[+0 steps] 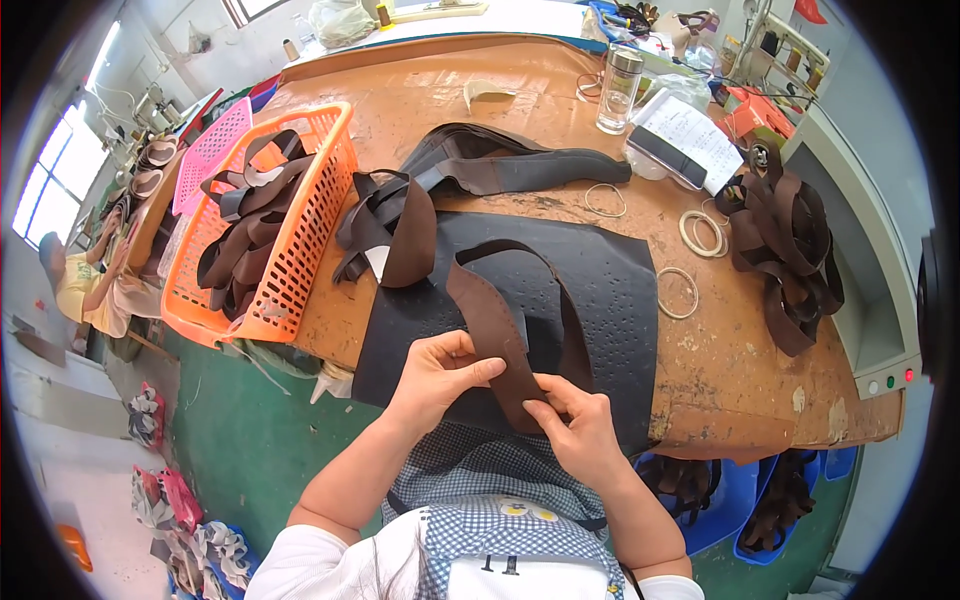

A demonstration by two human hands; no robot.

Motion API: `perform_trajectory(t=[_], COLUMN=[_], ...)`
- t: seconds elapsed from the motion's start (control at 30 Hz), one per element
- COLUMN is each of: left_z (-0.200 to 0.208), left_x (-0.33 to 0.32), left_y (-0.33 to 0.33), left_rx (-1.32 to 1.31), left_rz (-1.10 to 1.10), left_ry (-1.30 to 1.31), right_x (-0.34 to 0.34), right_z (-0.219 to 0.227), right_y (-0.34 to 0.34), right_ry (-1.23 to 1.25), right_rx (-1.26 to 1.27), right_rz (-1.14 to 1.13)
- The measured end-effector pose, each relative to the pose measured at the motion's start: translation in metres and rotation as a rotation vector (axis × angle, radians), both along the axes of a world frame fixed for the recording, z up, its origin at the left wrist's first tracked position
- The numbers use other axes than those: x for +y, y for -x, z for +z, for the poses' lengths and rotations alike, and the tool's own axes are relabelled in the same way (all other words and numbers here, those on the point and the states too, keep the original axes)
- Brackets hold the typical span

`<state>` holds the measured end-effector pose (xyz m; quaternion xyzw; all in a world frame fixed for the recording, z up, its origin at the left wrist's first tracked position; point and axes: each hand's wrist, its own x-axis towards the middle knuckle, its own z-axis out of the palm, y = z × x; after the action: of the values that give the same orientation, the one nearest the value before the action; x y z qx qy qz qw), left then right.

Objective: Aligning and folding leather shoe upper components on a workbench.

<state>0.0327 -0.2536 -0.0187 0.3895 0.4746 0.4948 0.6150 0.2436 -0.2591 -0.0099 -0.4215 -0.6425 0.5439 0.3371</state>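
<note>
Between my hands is a dark brown leather strip (487, 306), curved into a loop that arches away from me. My left hand (445, 372) pinches its left edge between thumb and fingers. Lower down, my right hand (572, 420) grips the near end of the strip. Beneath them lies a black mat (620, 300) dotted with small dents. A short brown strip piece with a white tag (408, 240) rests at the mat's far left corner. Behind it, a stack of long dark strips (530, 172) stretches across the table.
An orange basket (335, 150) of brown strips stands at the left. More strips (785, 240) are heaped at the right beside a grey machine frame (850, 220). A glass bottle (618, 92), a phone (668, 157) and several pale rings (703, 233) sit on the table. Another person (85, 285) works far left.
</note>
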Motion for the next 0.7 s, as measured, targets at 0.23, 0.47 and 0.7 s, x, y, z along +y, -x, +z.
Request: perform_trajectory(t=[0.23,0.47,0.7], left_z=[-0.002,-0.008,-0.014], left_x=[0.002,0.001,-0.016], left_y=[0.003,-0.001,-0.020], left_rx=[-0.007,0.018,-0.026], left_rz=[0.006,0.040,0.020], left_ry=[0.033,0.043,-0.010], right_x=[0.001,0.001,0.017], right_z=[-0.001,0.001,0.010], right_y=[0.001,0.002,0.004], right_ry=[-0.002,0.003,0.010], right_rx=[-0.002,-0.011,-0.002], right_rz=[0.009,0.019,-0.130])
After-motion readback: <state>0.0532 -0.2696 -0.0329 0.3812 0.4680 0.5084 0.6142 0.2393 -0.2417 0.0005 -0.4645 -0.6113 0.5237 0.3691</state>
